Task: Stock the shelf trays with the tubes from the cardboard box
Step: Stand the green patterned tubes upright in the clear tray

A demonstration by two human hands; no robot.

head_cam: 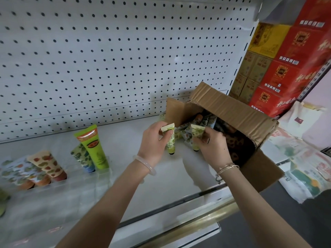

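Note:
An open cardboard box (231,108) sits on the right end of the white shelf (125,140), with several patterned tubes (206,120) inside. My left hand (154,142) holds a small green-patterned tube (170,140), cap down, just left of the box. My right hand (211,145) grips a second green-patterned tube (197,135) at the box's open front. A clear tray (75,185) on the shelf's left holds standing tubes: a tall green one (93,145), a leaf-patterned one (82,158) and orange-spotted ones (48,165).
White pegboard (116,59) backs the shelf. Red and yellow cartons (286,59) are stacked behind the box at the right. Printed sacks (304,167) lie lower right. The shelf's front edge has a metal rail (188,224).

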